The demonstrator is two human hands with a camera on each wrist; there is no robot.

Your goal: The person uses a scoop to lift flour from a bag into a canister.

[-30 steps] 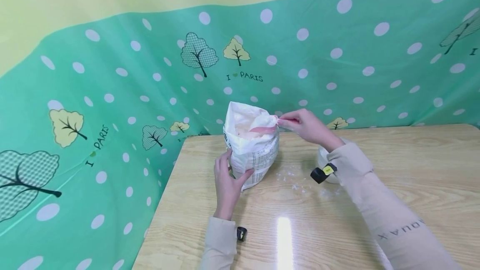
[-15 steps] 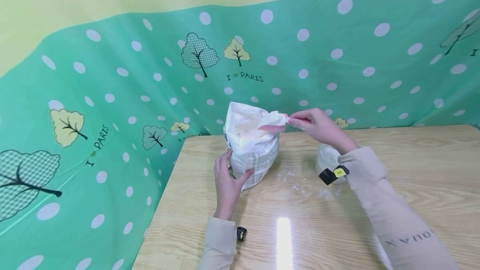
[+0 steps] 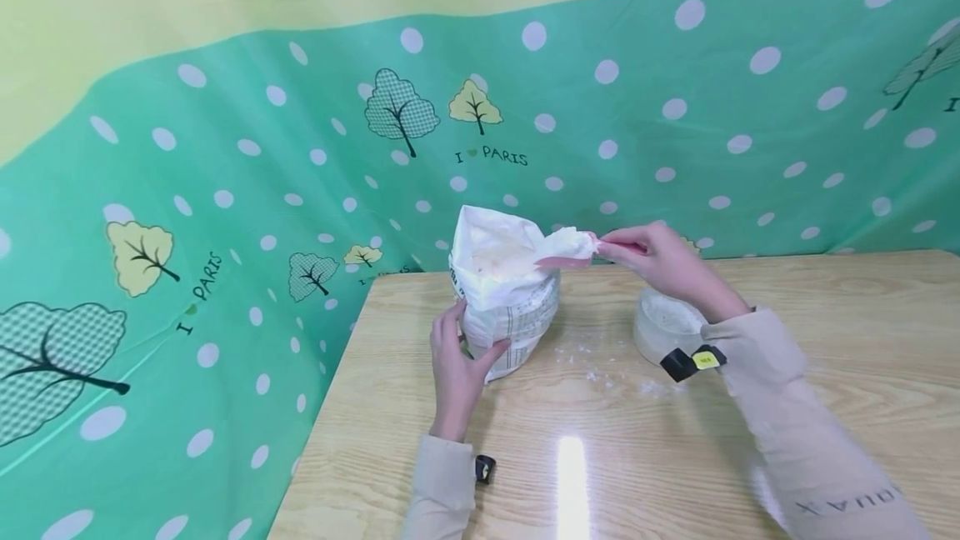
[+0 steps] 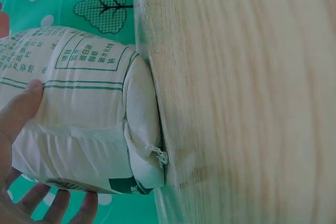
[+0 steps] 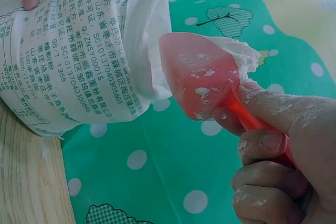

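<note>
A white woven flour bag (image 3: 510, 319) stands with its top open at the back left of the table, white powder (image 3: 498, 258) inside. My left hand (image 3: 456, 361) grips its lower side, thumb on the printed face (image 4: 79, 72) and fingers round the other side. Above the bag's right rim, my right hand (image 3: 663, 261) holds a pink scoop (image 3: 566, 262) by its handle, heaped with white flour (image 3: 570, 238). In the right wrist view the scoop (image 5: 197, 74) has flour stuck to its underside, and the fingers curl round the handle.
A clear round container (image 3: 663, 325) with white powder on it stands right of the bag, partly behind the right wrist. Spilled flour (image 3: 592, 376) dots the wooden table (image 3: 637, 457). A green dotted cloth (image 3: 600, 165) hangs behind and along the left.
My right hand has drawn the loaded scoop rightward from over the bag's mouth towards the round container. The left hand and the bag have stayed in place.
</note>
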